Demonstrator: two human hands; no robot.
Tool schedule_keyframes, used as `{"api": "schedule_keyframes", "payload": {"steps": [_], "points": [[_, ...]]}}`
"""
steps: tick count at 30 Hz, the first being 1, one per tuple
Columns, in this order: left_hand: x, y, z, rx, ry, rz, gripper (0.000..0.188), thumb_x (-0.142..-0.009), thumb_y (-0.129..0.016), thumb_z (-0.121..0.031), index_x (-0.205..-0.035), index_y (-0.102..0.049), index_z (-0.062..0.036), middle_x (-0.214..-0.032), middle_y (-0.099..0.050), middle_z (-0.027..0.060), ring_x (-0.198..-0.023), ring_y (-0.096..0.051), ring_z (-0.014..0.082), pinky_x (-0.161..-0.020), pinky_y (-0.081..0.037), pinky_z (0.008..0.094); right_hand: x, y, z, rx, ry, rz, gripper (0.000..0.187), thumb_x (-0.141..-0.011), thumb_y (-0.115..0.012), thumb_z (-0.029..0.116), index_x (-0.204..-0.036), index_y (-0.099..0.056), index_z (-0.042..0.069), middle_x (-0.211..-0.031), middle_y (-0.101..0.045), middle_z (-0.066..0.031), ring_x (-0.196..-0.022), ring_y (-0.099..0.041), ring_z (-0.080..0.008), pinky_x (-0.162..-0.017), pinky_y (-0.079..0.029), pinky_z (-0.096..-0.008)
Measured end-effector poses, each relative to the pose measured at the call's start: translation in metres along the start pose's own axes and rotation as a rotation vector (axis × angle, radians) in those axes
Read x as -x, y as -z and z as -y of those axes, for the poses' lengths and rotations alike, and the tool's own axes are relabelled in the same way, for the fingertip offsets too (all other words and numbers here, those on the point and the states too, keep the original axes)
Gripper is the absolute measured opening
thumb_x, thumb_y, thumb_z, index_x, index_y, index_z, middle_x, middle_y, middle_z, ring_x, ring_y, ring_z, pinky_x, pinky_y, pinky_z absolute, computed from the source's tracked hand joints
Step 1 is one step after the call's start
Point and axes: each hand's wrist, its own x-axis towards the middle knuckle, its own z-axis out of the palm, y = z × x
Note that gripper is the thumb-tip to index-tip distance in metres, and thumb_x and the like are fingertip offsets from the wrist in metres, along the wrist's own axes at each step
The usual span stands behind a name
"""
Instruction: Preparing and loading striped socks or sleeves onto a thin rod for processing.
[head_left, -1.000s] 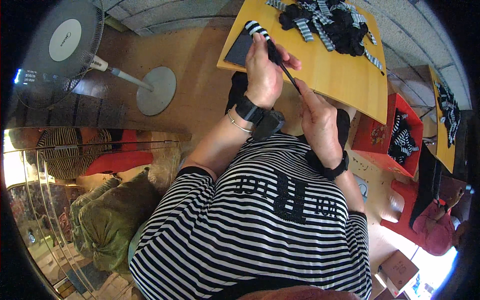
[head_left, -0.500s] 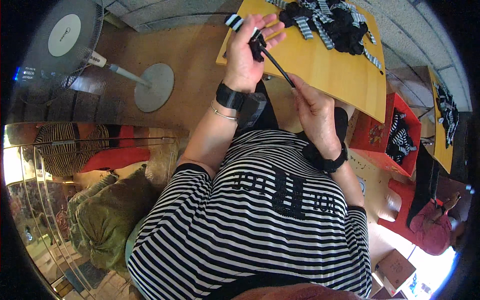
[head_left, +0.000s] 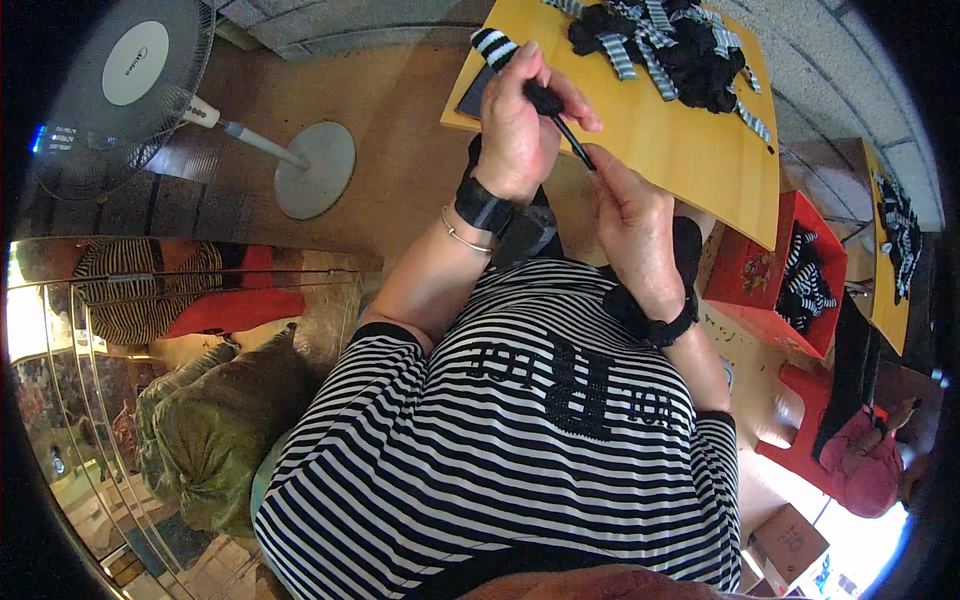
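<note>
My left hand [head_left: 518, 145] is raised in front of me by the near edge of the table, its fingers closed around a small black-and-white striped knit piece [head_left: 494, 47]. The striped end sticks out past my thumb, and a black fuzzy part [head_left: 543, 97] is bunched on the palm side. From that black bunch a thin black rod [head_left: 574, 141] slants down to my right hand [head_left: 637, 225]. My right thumb and fingers pinch the rod's lower end. Whether the rod's upper end sits inside the knit piece is hidden.
Striped and black knit pieces [head_left: 690, 70] lie heaped on the yellow table [head_left: 640, 130]. Right of it stands a red box [head_left: 745, 260] with striped pieces inside. A fan [head_left: 140, 70] is at far left, a green sack [head_left: 225, 430] at lower left, a cardboard box [head_left: 788, 548] at lower right.
My left hand has shifted a little to the right and its fingers have curled in more. The black part is bunched closer around the rod, and less of the rod shows.
</note>
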Motion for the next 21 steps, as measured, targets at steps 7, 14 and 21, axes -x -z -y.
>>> {"api": "schedule_keyframes", "payload": {"steps": [7, 14, 21], "points": [[0.015, -0.008, 0.003, -0.072, 0.039, -0.003, 0.033, -0.094, -0.050, -0.036, -0.075, -0.044, -0.0105, -0.062, -0.060, 0.0141, -0.053, -0.062, 0.0259, -0.052, -0.053, 0.0377, -0.009, -0.008, -0.004, -0.017, -0.017, -0.006, 0.011, -0.083, -0.058, -0.003, -0.094, -0.062, -0.002, -0.078, -0.062, -0.0241, -0.075, -0.063, -0.0402, -0.063, -0.051, -0.0403], [0.018, -0.013, 0.001, -0.115, 0.027, 0.035, 0.037, -0.097, -0.047, -0.040, -0.078, -0.047, -0.0089, -0.084, -0.067, 0.0195, -0.074, -0.068, 0.0296, -0.070, -0.055, 0.0397, -0.012, -0.009, -0.009, -0.044, -0.089, 0.014, 0.009, -0.085, -0.061, 0.003, -0.093, -0.063, -0.001, -0.079, -0.064, -0.0214, -0.073, -0.065, -0.0366, -0.062, -0.051, -0.0380], [0.008, -0.011, -0.017, -0.094, -0.107, -0.041, 0.036, -0.100, -0.040, -0.041, -0.089, -0.048, -0.0076, -0.087, -0.062, 0.0151, -0.076, -0.064, 0.0294, -0.076, -0.053, 0.0438, -0.003, -0.006, -0.004, -0.043, -0.082, -0.007, 0.008, -0.086, -0.063, 0.007, -0.088, -0.064, -0.001, -0.075, -0.064, -0.0194, -0.068, -0.065, -0.0331, -0.060, -0.050, -0.0355]]}}
